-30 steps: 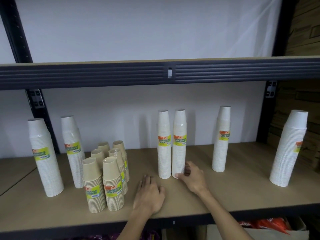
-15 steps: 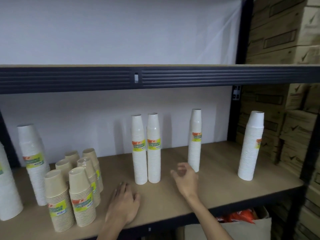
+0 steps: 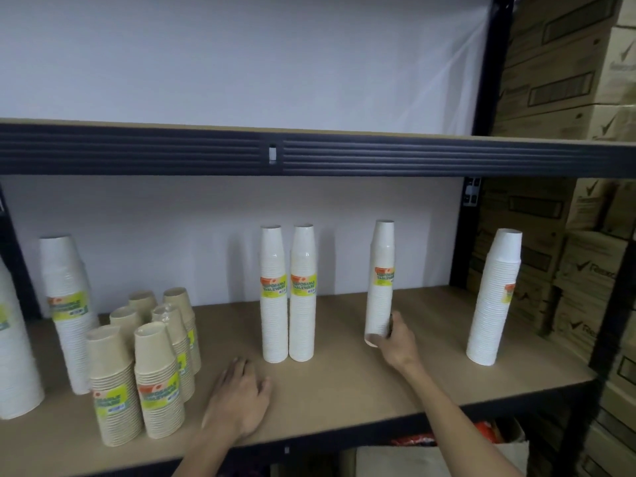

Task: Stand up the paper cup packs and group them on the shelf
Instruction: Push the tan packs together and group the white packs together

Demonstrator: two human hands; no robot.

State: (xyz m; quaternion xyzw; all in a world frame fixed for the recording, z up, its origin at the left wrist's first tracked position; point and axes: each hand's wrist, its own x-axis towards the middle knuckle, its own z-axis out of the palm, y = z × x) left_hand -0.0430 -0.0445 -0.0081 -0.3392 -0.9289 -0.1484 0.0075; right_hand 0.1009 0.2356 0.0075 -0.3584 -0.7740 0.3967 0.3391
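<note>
My right hand [image 3: 395,342] grips the base of a slim white cup pack [image 3: 381,277] that stands upright on the wooden shelf [image 3: 344,390]. Two matching slim white packs [image 3: 288,294] stand side by side to its left. My left hand [image 3: 241,401] rests flat on the shelf in front of them, holding nothing. A wider white pack [image 3: 494,297] stands alone at the right. Several short brown cup packs [image 3: 151,366] are clustered at the left, beside two wide white packs [image 3: 69,304].
A dark metal shelf beam [image 3: 309,154] runs overhead. A black upright post [image 3: 612,304] borders the right end. Cardboard boxes [image 3: 568,80] are stacked to the right. A red bag [image 3: 481,433] lies below the shelf.
My right hand left the two paired packs, moved right and took hold of the single slim pack's base. The view panned right. My left hand stayed flat on the shelf.
</note>
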